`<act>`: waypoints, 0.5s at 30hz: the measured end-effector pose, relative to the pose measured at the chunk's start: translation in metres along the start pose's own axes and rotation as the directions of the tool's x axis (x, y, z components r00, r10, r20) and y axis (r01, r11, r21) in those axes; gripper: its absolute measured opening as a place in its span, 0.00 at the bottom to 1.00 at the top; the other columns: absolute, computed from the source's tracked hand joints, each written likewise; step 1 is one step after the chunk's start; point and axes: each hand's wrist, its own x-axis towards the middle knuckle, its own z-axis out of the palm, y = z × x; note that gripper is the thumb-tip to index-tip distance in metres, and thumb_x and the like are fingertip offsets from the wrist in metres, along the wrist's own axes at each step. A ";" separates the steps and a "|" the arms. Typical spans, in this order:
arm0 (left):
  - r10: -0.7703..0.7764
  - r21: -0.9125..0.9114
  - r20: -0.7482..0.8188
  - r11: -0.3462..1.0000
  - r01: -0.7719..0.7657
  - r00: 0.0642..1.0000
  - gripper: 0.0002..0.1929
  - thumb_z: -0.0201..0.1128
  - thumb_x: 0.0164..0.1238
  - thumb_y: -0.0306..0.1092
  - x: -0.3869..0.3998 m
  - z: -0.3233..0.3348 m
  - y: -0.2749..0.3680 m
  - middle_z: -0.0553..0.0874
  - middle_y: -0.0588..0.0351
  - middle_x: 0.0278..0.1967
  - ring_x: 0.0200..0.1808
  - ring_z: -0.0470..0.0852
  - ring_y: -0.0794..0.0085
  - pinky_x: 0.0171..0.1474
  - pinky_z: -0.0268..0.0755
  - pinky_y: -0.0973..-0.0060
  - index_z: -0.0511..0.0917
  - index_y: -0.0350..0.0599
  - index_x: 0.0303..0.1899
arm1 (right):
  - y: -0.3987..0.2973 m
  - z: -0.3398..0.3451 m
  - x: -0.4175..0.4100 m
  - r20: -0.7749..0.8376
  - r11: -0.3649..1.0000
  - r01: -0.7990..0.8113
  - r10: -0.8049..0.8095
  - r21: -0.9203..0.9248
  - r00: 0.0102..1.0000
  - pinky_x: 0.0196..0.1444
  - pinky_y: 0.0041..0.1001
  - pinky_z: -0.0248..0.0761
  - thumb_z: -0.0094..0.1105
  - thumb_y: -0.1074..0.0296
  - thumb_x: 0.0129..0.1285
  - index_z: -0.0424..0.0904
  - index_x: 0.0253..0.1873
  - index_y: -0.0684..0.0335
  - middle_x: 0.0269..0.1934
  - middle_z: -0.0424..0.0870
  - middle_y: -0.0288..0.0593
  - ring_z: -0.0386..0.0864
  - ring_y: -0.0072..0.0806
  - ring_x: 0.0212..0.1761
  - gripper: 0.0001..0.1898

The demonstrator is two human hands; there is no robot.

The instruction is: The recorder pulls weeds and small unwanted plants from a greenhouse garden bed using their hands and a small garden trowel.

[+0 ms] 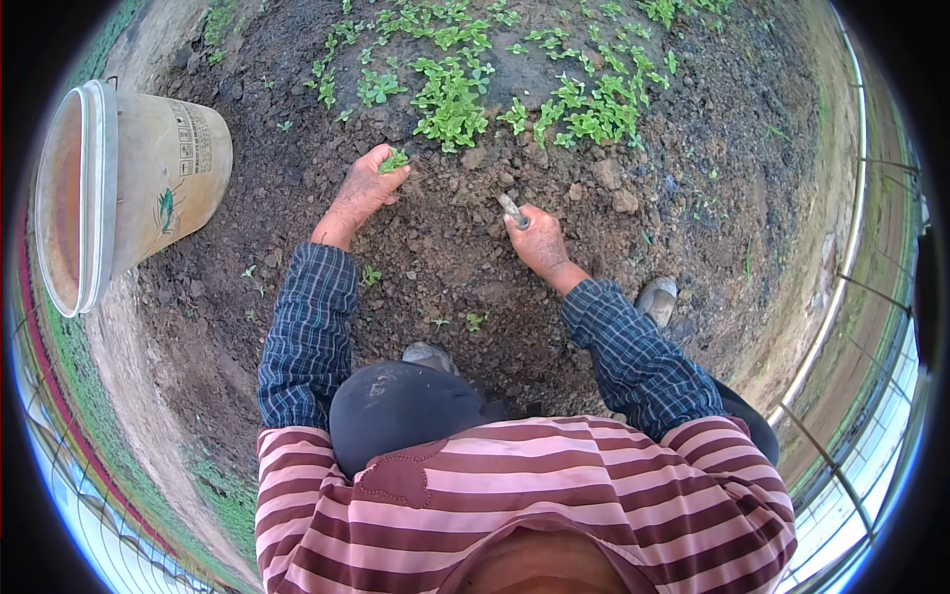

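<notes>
Pinched in the fingers of my left hand (365,191) is a small green leafy seedling (394,160), its roots hard to make out against the soil. My right hand (538,239) grips a short hand tool (510,207); its greyish end shows above my fist, and I cannot tell what kind it is. Both hands hover low over loose brown soil (453,252), a short way apart. Just beyond them grow dense clumps of low green plants (451,104), with a further clump (605,111) to the right.
A white plastic bucket (167,167) bearing print stands on the left. My shoes (657,301) rest on the soil near my knees. Several stray seedlings (475,321) lie or grow close to me. A pale pipe (853,200) edges the bed on the right.
</notes>
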 end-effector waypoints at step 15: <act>0.559 0.532 -0.221 0.756 -0.382 0.799 0.15 0.71 0.59 0.32 0.079 0.012 -0.022 0.81 0.41 0.39 0.44 0.81 0.46 0.47 0.75 0.57 0.75 0.37 0.42 | -0.024 0.040 0.033 -0.187 0.997 0.053 -0.040 0.064 0.981 0.37 0.46 0.77 0.62 0.62 0.66 0.75 0.35 0.69 0.28 0.82 0.59 0.83 0.56 0.34 0.14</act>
